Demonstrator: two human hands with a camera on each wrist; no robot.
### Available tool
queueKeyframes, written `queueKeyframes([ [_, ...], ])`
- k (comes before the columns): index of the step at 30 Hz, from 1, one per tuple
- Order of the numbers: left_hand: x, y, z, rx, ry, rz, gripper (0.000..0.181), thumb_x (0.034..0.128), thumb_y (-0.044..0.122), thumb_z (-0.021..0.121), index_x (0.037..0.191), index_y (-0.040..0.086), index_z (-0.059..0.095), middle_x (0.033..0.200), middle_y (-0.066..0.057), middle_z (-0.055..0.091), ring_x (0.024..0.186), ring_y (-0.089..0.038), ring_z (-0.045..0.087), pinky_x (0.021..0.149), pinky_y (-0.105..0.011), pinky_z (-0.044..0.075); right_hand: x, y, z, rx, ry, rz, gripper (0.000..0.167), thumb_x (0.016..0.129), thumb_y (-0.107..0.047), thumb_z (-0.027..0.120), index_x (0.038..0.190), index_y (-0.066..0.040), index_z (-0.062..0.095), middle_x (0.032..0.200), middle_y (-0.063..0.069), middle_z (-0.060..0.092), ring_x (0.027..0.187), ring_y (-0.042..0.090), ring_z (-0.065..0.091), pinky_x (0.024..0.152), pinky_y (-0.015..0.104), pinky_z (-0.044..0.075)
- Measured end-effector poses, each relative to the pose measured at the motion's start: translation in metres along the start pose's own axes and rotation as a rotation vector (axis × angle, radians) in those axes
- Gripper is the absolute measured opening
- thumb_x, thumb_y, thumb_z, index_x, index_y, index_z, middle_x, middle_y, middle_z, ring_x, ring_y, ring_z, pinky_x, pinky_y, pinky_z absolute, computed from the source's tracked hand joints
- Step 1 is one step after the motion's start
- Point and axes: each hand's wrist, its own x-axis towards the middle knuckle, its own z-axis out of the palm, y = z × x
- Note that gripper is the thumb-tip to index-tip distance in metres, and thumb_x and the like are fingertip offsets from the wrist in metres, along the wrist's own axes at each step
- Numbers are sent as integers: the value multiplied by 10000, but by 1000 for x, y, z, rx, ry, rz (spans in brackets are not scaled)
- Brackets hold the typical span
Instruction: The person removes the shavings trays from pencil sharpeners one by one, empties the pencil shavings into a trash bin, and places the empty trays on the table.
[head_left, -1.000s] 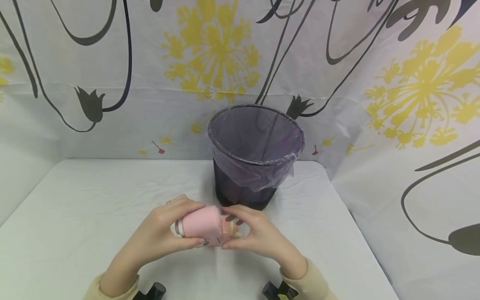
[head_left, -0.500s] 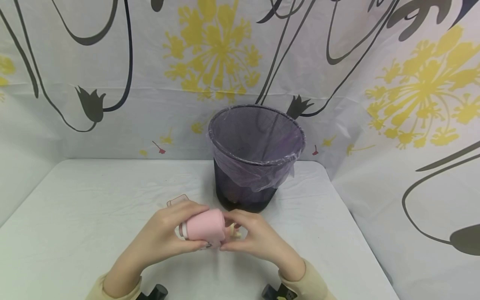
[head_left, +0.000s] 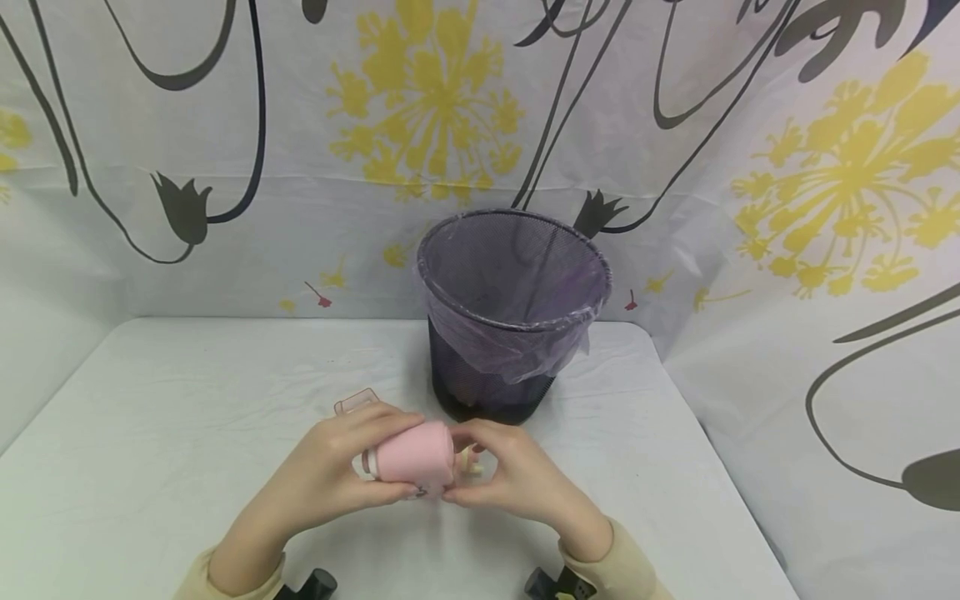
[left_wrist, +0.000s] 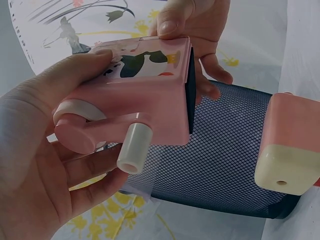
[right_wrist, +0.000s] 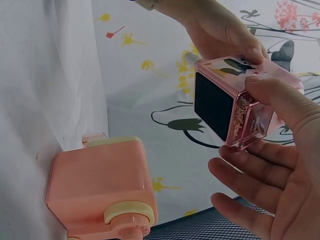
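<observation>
Left hand [head_left: 337, 458] gripped the pink sharpener [head_left: 415, 454], right hand [head_left: 510, 471] pinched its drawer [right_wrist: 257, 122]; looked light, slick, best held mid-body.

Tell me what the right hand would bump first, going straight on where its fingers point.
Probably the pink sharpener, which the right hand touches; the left hand holding it comes next, though depth is unclear.

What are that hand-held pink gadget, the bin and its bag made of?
Pink gadget: seemingly hard plastic, smooth with a soft sheen. Bin: fine dark mesh, probably coated metal. Bag: likely plastic film, being thin, see-through and crinkled.
</observation>
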Motion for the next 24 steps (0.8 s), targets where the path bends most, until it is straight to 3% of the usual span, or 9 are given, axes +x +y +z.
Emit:
queueKeyframes([
  [16,-1,-1,-1,8,-9,13,542,753,313,827,1211,89,645,1110,15,640,975,-138,614,823,-186,481,-1,-4,1,5,15,50,457,678,-189,855,1072,-139,630,978,-115,643,812,166,630,731,357,543],
  [24,-1,0,-2,15,-5,42,525,772,317,811,1210,77,646,1099,7,642,962,-146,618,814,-199,489,-2,-6,1,-12,9,60,451,672,-205,859,1054,-148,628,969,-123,640,814,170,632,750,317,533],
])
